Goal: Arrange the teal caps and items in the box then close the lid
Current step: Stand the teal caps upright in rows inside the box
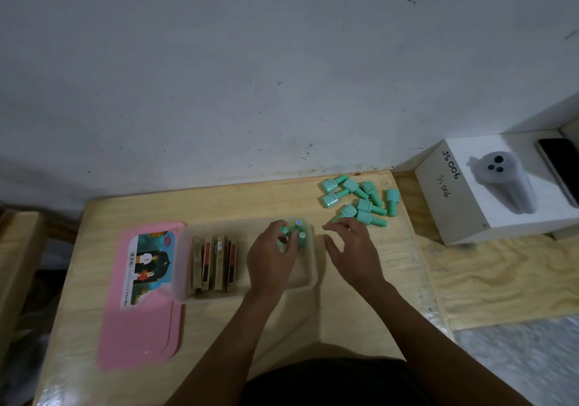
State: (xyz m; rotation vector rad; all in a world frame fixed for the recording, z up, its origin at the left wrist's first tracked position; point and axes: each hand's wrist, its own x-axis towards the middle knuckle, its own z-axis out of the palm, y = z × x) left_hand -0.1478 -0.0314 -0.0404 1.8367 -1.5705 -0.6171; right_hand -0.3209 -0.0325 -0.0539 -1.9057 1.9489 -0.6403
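A clear plastic box (308, 280) sits mid-table, holding several flat brown items (213, 263) stood on edge in its left half. In its far right corner stand a few teal bottles (300, 232). My left hand (271, 257) is inside the box, fingers curled around one of those teal bottles. My right hand (352, 249) hovers just right of the box with fingers spread, holding nothing. Several loose teal bottles (360, 200) lie in a pile on the table beyond my right hand. The pink lid (141, 311) lies flat to the left of the box.
A white box (463, 205) with handwriting and a grey device on top stands at the right, a dark phone (560, 167) beside it. The wall runs along the table's far edge. Plywood flooring lies to the right of the table.
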